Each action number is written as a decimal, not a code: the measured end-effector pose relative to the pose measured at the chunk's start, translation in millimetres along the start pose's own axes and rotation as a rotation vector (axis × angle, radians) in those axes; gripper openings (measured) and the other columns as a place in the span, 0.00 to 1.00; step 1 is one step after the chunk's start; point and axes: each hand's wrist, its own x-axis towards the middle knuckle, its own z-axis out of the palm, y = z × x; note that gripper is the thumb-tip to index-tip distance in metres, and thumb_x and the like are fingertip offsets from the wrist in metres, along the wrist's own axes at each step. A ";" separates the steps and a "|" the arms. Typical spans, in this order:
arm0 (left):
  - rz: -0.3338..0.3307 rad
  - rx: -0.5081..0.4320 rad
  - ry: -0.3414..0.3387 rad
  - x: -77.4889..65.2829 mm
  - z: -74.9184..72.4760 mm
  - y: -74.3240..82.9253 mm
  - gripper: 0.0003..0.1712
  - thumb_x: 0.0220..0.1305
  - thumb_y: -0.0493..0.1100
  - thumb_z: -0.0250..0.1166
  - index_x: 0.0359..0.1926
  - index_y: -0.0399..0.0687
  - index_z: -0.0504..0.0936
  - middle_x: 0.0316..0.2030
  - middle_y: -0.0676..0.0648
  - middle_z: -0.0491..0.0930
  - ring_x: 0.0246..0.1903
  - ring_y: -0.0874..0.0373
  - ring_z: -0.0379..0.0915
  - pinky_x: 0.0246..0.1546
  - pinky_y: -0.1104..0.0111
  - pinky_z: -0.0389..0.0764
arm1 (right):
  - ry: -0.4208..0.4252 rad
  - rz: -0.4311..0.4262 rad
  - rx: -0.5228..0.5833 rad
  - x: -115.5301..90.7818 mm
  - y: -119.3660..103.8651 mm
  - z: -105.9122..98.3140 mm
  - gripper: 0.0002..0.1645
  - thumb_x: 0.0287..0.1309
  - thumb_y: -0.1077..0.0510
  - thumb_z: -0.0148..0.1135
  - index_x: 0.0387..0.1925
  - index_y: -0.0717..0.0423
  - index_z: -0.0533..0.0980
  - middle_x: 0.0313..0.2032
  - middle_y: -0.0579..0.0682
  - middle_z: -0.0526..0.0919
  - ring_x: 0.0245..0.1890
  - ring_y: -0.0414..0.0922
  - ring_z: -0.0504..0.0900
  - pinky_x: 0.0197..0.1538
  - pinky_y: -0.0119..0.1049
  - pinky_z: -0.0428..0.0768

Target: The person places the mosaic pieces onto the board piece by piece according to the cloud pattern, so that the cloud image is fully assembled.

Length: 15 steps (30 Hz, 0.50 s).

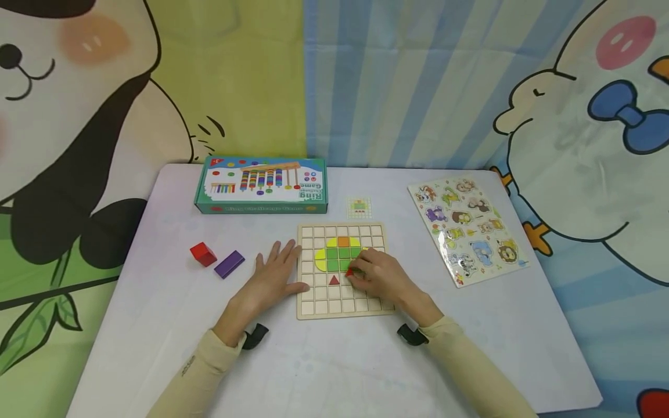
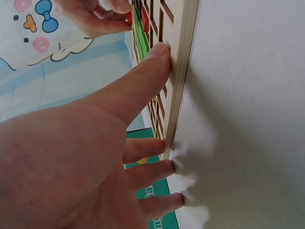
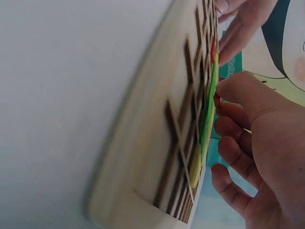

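A wooden grid board (image 1: 307, 307) lies on the table, holding green squares (image 1: 337, 259), yellow curved pieces (image 1: 320, 261), an orange square (image 1: 343, 241) and a red triangle (image 1: 334, 281). Over the board, my right hand (image 1: 385, 278) pinches a small red piece (image 3: 217, 100) between thumb and fingertips, just below the green squares. Its outline is mostly hidden by the fingers. My left hand (image 1: 268, 283) lies at the board's left edge with fingers spread. In the left wrist view its thumb (image 2: 147, 71) rests on the board's rim and the other fingers are near the edge.
Behind the board lies a small pattern card (image 1: 359, 207). A green game box (image 1: 261, 208) stands at the back left. A red block (image 1: 202, 254) and a purple block (image 1: 229, 265) are left of the left hand. An animal puzzle board (image 1: 470, 232) lies at the right.
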 end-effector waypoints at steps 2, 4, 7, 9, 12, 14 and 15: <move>-0.002 0.003 -0.002 0.1 -0.4 0.3 0.59 0.60 0.60 0.72 0.80 0.44 0.50 0.81 0.38 0.44 0.79 0.33 0.32 0.69 0.26 0.37 | -0.008 -0.009 0.003 -2.0 -2.2 2.8 0.12 0.55 0.52 0.76 0.38 0.53 0.87 0.35 0.43 0.83 0.33 0.38 0.79 0.36 0.30 0.80; -0.004 0.005 -0.001 0.2 -0.4 0.4 0.59 0.60 0.60 0.73 0.80 0.44 0.50 0.81 0.38 0.44 0.79 0.32 0.32 0.68 0.25 0.37 | -0.018 -0.014 0.021 -3.3 -4.2 4.3 0.11 0.56 0.53 0.75 0.39 0.53 0.87 0.36 0.43 0.84 0.35 0.38 0.79 0.37 0.30 0.80; -0.005 0.006 -0.001 0.3 0.0 0.0 0.59 0.60 0.60 0.73 0.81 0.44 0.50 0.81 0.38 0.44 0.79 0.32 0.32 0.68 0.25 0.37 | -0.021 -0.023 0.043 -4.8 -6.0 5.8 0.12 0.55 0.54 0.75 0.40 0.54 0.87 0.37 0.44 0.84 0.37 0.39 0.80 0.39 0.32 0.81; -0.005 0.006 0.000 0.5 0.3 -0.3 0.59 0.60 0.60 0.73 0.81 0.44 0.50 0.81 0.38 0.44 0.79 0.33 0.32 0.68 0.25 0.37 | -0.026 -0.023 0.050 -5.2 -7.0 6.1 0.11 0.56 0.55 0.75 0.41 0.54 0.87 0.37 0.44 0.84 0.37 0.39 0.81 0.40 0.33 0.81; -0.002 0.006 0.002 0.8 0.9 -0.5 0.59 0.60 0.60 0.73 0.81 0.44 0.50 0.81 0.38 0.44 0.79 0.33 0.32 0.69 0.25 0.37 | -0.030 -0.017 0.041 -5.7 -8.0 6.5 0.11 0.56 0.54 0.75 0.41 0.53 0.87 0.37 0.44 0.84 0.38 0.39 0.81 0.40 0.34 0.82; 0.001 0.009 0.005 0.8 1.4 -0.8 0.59 0.60 0.60 0.72 0.80 0.44 0.50 0.81 0.38 0.44 0.79 0.32 0.32 0.69 0.25 0.38 | -0.033 -0.009 0.037 -5.9 -8.5 6.8 0.11 0.56 0.54 0.75 0.41 0.53 0.87 0.37 0.44 0.84 0.38 0.40 0.81 0.41 0.34 0.82; 0.003 0.010 0.007 0.9 1.6 -0.9 0.59 0.60 0.60 0.73 0.80 0.44 0.50 0.81 0.38 0.45 0.79 0.32 0.33 0.68 0.25 0.38 | -0.034 -0.005 0.037 -6.0 -8.6 6.9 0.12 0.56 0.54 0.75 0.41 0.54 0.87 0.37 0.44 0.84 0.38 0.40 0.81 0.41 0.34 0.82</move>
